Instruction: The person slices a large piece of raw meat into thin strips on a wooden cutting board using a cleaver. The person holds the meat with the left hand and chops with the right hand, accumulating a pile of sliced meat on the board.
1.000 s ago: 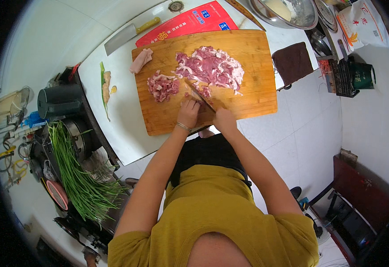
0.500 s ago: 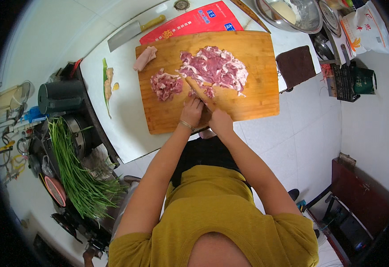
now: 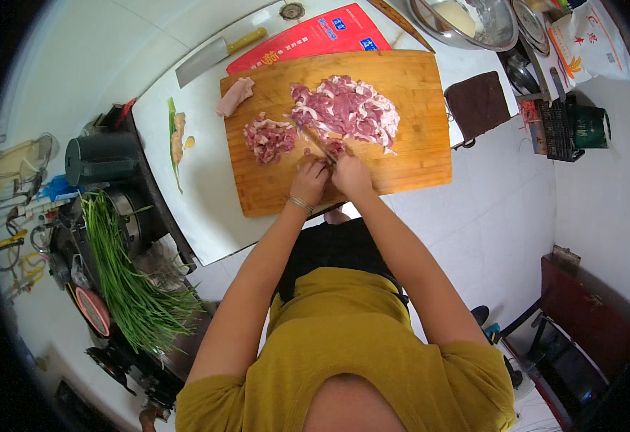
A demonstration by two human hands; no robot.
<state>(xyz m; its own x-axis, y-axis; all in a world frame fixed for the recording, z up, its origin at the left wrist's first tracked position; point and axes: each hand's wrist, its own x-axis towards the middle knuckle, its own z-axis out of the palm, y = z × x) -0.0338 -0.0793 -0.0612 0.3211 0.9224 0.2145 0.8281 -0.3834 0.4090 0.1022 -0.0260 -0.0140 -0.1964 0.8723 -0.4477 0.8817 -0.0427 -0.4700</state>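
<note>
My right hand (image 3: 351, 177) is closed on the handle of a knife (image 3: 317, 142), its blade slanting up and left on the wooden cutting board (image 3: 408, 162). Close beside the blade, my left hand (image 3: 309, 181) has its fingers curled over a bit of meat at the board's near side. A few meat scraps (image 3: 336, 146) lie right of the blade. Beyond the hands spreads a large heap of sliced raw meat (image 3: 347, 108). To the left is a smaller pile of chopped meat (image 3: 268, 139), and behind that a pale piece of pork skin (image 3: 235, 97).
Behind the board lie a cleaver (image 3: 203, 63) and a red packet (image 3: 307, 39). Ginger (image 3: 177, 133) with a green stalk lies at left. A steel bowl (image 3: 498, 25) stands back right, near a dark cloth (image 3: 477, 106). Green chives (image 3: 124, 281) hang lower left.
My right hand has shifted a little up and left, nearer my left hand, and the knife blade stands steeper. My left hand stays almost in place.
</note>
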